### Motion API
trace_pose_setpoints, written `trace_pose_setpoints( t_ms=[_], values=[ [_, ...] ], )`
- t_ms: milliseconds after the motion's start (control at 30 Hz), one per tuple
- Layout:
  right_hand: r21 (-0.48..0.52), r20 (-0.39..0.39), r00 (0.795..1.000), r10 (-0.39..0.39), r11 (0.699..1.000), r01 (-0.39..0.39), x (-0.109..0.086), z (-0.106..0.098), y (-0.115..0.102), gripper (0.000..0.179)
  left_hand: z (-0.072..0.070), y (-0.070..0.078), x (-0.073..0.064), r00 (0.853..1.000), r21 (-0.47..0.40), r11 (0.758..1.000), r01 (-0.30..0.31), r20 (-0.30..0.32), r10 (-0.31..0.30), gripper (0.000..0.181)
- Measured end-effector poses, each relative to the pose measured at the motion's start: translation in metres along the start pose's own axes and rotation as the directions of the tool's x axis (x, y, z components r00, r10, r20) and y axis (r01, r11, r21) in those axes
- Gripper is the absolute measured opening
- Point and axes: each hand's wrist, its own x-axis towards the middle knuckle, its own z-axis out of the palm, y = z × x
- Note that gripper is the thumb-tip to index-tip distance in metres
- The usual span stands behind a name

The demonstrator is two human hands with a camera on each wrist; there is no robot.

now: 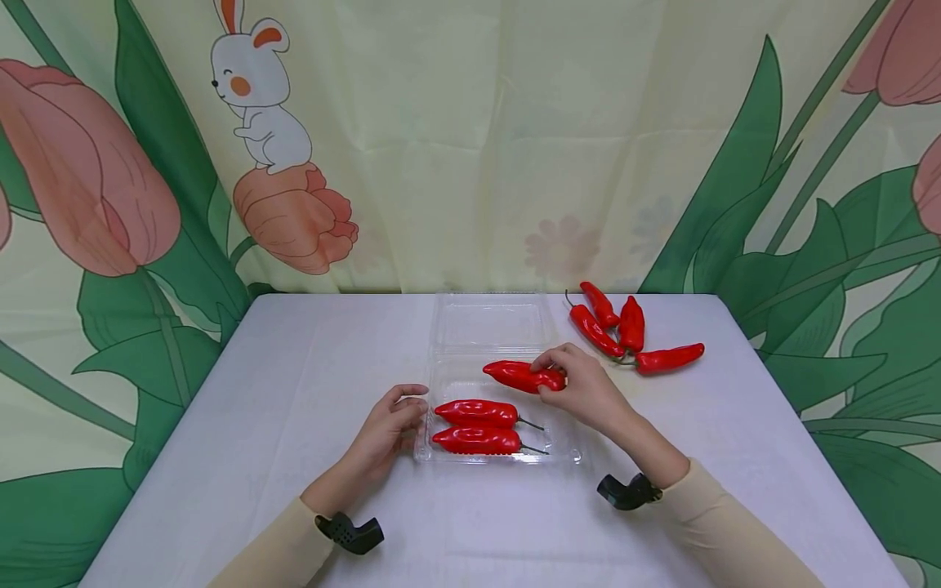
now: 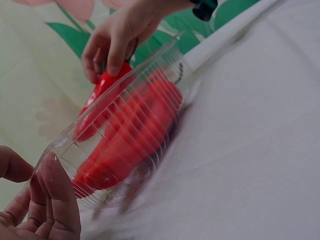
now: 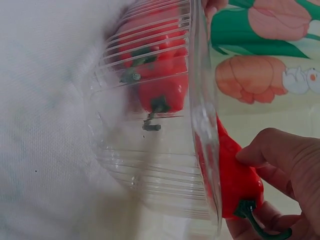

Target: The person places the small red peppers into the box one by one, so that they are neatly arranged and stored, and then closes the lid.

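Note:
With fingertips and thumb, my right hand (image 1: 586, 389) grips a red chili pepper (image 1: 512, 376) by its stem end. The pepper hovers over the back part of a clear plastic clamshell box (image 1: 569, 452), its pointed tip to the left. Inside the box two more red peppers, a rear one (image 1: 476, 412) and a front one (image 1: 476, 441), lie side by side with stems to the right. At the box's left edge, my left hand (image 1: 384, 431) pinches the rim between thumb and fingers, as the left wrist view shows. The held pepper's green stem (image 3: 246, 209) shows in the right wrist view.
The box's lid (image 1: 492, 322) lies folded back toward the rear edge of the white table (image 1: 243, 457). Several loose red peppers (image 1: 669, 359) lie in a cluster at the back right. Behind the table hangs a printed curtain (image 1: 441, 163).

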Motion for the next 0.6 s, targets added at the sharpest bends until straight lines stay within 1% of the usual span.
trace_pose_setpoints(
  t_ms=[300,600],
  values=[
    [-0.012,0.021,1.0,0.016,1.0,-0.016,0.0014,0.0015,-0.0022,0.039,-0.0002,0.0006,-0.0009,1.0,0.0,1.0,-0.006,0.002,0.006,0.042],
    [-0.026,0.053,0.999,0.007,1.0,-0.006,0.005,0.0054,-0.0058,0.034,0.0005,0.0029,-0.0026,1.0,0.004,1.0,-0.001,0.003,0.001,0.042]
  ],
)
